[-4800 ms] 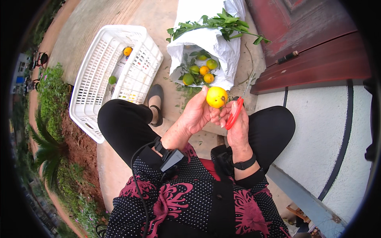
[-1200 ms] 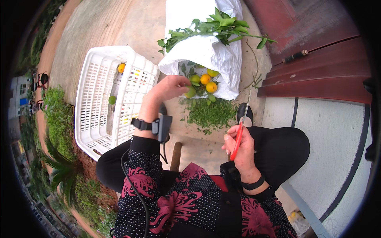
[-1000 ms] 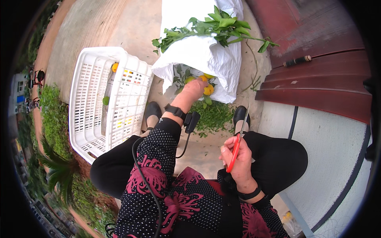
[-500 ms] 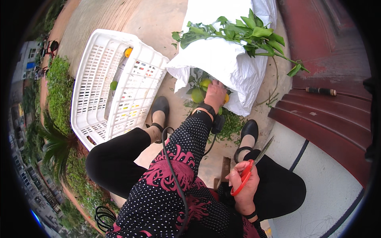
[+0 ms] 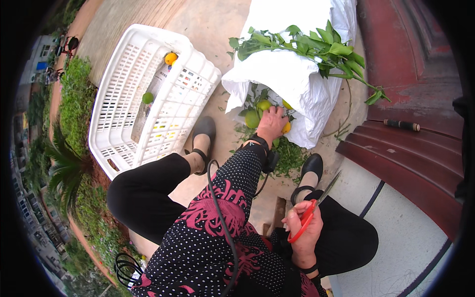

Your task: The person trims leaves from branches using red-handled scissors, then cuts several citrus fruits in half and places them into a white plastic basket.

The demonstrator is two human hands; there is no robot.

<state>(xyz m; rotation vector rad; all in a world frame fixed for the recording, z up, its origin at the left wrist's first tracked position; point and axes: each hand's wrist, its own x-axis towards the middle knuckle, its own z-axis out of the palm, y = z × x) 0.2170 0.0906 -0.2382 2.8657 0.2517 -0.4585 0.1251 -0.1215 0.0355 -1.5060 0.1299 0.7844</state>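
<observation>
My left hand (image 5: 271, 123) is at the mouth of a white woven sack (image 5: 274, 69), its fingers apart over several citrus fruits. Beside its fingers lies a green citrus fruit (image 5: 252, 119), with another greenish-yellow one (image 5: 263, 105) just above. A yellow-orange fruit (image 5: 286, 128) peeks out at the hand's right edge. Whether the fingertips touch any fruit is hidden. Near my right knee, my right hand (image 5: 306, 240) is closed round red-handled scissors (image 5: 308, 217), their blades pointing up and to the right. A leafy green branch (image 5: 326, 48) lies across the top of the sack.
A white plastic basket (image 5: 92, 131) stands tilted at the left, holding an orange fruit (image 5: 171, 59) and a green fruit (image 5: 147, 98). Loose leaves (image 5: 289, 156) cover the ground below the sack. A dark red door (image 5: 401, 54) borders the right side, with a small brown cylinder (image 5: 402, 125) by it.
The left hand has drawn back slightly, with its fingers now more visible over the fruit. The view has shifted a little. The right hand keeps the scissors in the same place.
</observation>
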